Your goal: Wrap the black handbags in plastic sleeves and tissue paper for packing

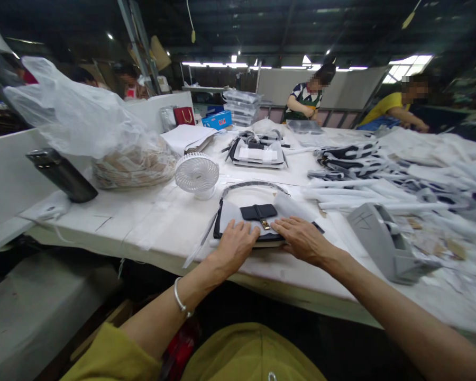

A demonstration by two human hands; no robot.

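Observation:
A black handbag [218, 225] lies flat near the table's front edge, its strap [257, 184] arched behind it. White tissue-like sheet [230, 212] covers much of its face, and a dark flap tab [258, 211] with a gold clasp [265, 224] shows through the middle. Fingers extended, my left hand [238, 242] rests on the bag's lower left part. My right hand [301, 238] lies flat on the sheet at the right of the clasp, its fingers stretched out. Both palms hide the bag's near edge in part.
A small white fan [197, 174] stands behind the bag. To the left are a dark bottle [63, 174] and a large plastic bag [135, 164]. A grey tape dispenser [384, 243] sits at right, before piled wrapped straps [353, 159]. Another bag [257, 156] lies farther back; two people work beyond.

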